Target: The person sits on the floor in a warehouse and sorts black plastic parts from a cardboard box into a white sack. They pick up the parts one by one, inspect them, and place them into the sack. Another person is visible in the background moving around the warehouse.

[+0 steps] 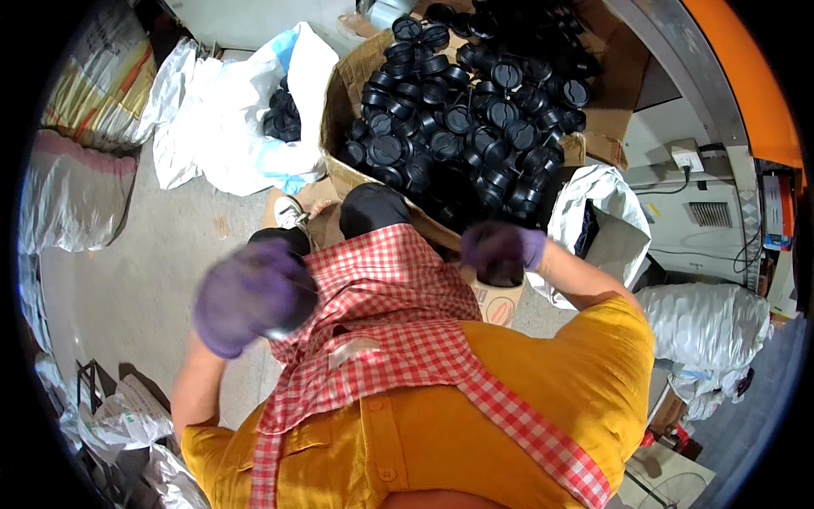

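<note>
My left hand [253,299], in a purple glove, is raised over my left knee beside the red checked apron [398,293]. Motion smears its fingers, and a dark and greyish patch shows along its inner side. At the near edge of the cardboard box [346,174], my right hand [500,244], gloved alike, is closed and somewhat blurred. A black rounded piece [500,273] shows just below its fingers and seems to be in its grip. The box holds a heap of black round plastic parts [458,119] with lid-like discs.
Left of the box lies an open white sack [225,119] with black parts inside. Another white bag [606,212] stands open at the right. Full sacks [76,191] line the left side. A white cabinet [695,212] with a plug and cord stands on the right.
</note>
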The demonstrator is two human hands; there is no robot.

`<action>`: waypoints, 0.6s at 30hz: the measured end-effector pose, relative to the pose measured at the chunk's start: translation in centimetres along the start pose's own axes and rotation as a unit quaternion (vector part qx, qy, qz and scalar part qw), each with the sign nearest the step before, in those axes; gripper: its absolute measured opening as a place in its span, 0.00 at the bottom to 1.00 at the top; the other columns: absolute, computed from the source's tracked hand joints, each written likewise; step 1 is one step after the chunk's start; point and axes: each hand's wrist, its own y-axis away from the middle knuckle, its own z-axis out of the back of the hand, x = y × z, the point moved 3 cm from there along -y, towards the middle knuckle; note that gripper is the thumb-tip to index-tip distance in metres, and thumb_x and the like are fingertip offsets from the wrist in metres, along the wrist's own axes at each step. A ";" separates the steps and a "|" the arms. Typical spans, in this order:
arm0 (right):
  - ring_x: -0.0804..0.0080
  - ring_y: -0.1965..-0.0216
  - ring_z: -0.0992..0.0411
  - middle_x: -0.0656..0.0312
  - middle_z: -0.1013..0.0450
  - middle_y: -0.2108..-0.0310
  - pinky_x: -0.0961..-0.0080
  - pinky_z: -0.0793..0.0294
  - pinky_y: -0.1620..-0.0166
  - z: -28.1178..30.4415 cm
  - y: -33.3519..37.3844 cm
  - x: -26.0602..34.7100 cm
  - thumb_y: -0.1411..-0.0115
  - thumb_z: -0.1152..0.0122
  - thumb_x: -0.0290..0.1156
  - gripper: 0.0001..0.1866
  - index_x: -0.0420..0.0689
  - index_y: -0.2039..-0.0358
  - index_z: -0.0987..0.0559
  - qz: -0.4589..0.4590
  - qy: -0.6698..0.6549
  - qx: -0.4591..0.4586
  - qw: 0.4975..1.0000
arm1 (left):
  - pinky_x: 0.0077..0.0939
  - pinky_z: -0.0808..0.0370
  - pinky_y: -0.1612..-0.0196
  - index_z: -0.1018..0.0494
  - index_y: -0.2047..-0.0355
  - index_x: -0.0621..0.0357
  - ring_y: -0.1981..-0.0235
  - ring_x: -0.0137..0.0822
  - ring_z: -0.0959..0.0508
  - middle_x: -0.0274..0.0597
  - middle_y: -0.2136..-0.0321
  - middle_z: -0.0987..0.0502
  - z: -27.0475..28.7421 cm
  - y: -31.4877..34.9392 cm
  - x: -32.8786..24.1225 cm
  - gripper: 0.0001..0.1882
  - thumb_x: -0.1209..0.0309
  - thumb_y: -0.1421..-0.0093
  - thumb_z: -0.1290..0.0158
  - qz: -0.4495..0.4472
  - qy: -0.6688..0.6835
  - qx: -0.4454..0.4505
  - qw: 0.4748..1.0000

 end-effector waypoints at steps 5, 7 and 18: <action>0.70 0.70 0.36 0.63 0.39 0.78 0.75 0.36 0.64 -1.9 -4.0 2.8 0.40 0.52 0.34 0.10 0.43 0.75 0.34 0.379 -0.006 -0.139 0.915 | 0.32 0.33 0.48 0.36 0.48 0.62 0.51 0.39 0.29 0.45 0.50 0.31 -6.0 -2.1 1.6 0.27 0.69 0.49 0.47 0.312 0.495 -0.157 0.796; 0.70 0.66 0.35 0.62 0.36 0.75 0.71 0.34 0.60 -4.4 -5.9 4.9 0.38 0.56 0.35 0.10 0.43 0.71 0.30 0.541 0.149 -0.150 0.814 | 0.27 0.34 0.49 0.36 0.47 0.62 0.52 0.33 0.30 0.41 0.51 0.32 -9.8 -5.7 1.4 0.27 0.72 0.49 0.48 0.270 0.478 -0.126 0.826; 0.62 0.64 0.25 0.59 0.24 0.66 0.72 0.27 0.59 10.6 -10.0 -1.6 0.51 0.45 0.20 0.09 0.47 0.69 0.23 0.375 0.318 -0.690 0.531 | 0.37 0.29 0.63 0.27 0.58 0.47 0.65 0.49 0.27 0.46 0.67 0.28 -9.0 -8.0 0.4 0.22 0.75 0.57 0.43 0.165 -0.088 -0.122 0.975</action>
